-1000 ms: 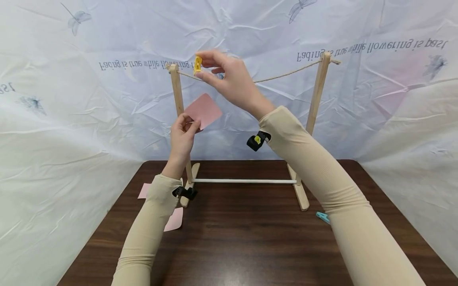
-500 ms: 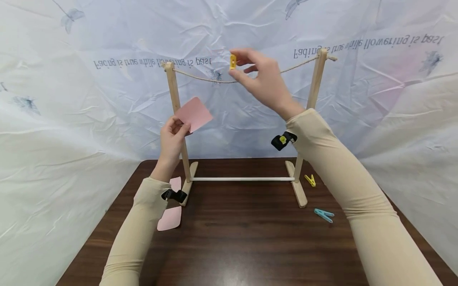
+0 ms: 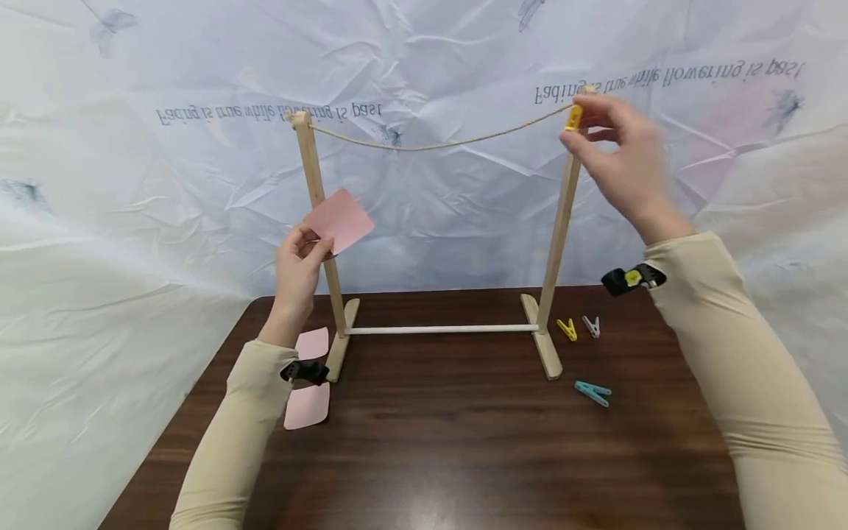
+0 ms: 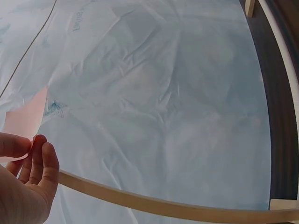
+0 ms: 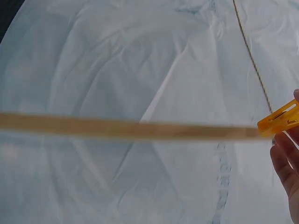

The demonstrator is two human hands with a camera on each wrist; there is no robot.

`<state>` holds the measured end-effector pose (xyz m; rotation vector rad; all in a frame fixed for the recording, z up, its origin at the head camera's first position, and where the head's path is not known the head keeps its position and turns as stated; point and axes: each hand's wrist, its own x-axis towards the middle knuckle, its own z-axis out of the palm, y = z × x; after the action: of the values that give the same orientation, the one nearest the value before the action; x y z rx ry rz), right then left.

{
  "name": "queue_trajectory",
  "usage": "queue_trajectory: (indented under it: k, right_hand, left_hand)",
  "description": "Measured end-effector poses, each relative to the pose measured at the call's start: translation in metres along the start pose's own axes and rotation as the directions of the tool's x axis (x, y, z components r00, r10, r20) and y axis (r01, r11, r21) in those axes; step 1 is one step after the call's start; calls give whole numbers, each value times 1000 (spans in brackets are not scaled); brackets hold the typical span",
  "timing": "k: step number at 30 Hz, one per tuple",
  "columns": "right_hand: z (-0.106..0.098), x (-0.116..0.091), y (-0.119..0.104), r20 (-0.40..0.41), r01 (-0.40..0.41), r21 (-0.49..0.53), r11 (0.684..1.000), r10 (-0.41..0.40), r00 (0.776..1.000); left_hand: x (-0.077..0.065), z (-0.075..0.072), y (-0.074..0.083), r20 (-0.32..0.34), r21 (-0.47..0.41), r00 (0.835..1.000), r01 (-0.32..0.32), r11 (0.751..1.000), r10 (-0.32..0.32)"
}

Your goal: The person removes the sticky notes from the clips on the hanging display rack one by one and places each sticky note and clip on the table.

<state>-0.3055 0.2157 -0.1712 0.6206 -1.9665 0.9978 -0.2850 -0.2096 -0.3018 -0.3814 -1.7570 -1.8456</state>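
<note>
My left hand (image 3: 301, 269) pinches a pink square of paper (image 3: 340, 221) by its lower left corner, in front of the left wooden post (image 3: 310, 165). In the left wrist view the same pink paper (image 4: 28, 116) stands up from between thumb and fingers. At the top of the right post (image 3: 563, 213), my right hand (image 3: 626, 158) holds a yellow clothespin (image 3: 573, 118) between thumb and fingertips. The clothespin overlaps the right end of the sagging rope (image 3: 424, 148) in the head view. From the right wrist, the yellow clothespin (image 5: 280, 119) shows close by the rope (image 5: 254, 65).
Two pink papers (image 3: 307, 406) lie on the dark table (image 3: 437, 434) at the left, by the stand's foot (image 3: 343, 342). Right of the stand lie a yellow clothespin (image 3: 567, 329), a white clothespin (image 3: 592, 326) and a blue clothespin (image 3: 592, 393). A white bar (image 3: 440, 330) joins the feet.
My right hand has carried the yellow clothespin rightward, from near the left post to the right post's top. My left hand has drifted slightly left and down with the paper as the view shifted.
</note>
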Motion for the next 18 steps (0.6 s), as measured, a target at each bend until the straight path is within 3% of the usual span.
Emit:
queue_trajectory:
  k: [8,13,18]
  right_hand:
    - [-45,-48,53,-55,-112,-74,991,108,993]
    - [-53,-96,86,-24,-130,-140,982,128,991]
    - [-58,-141,106,-12,-187,-161,969,187,982]
  left_hand:
    - [-3,-12,-1,-3,36,1000,-10,999,10]
    - [-7,-15,-5,-12,57,1000,-16,998,16]
    - [-13,-17,-10,-11,75,1000,4,997,-4]
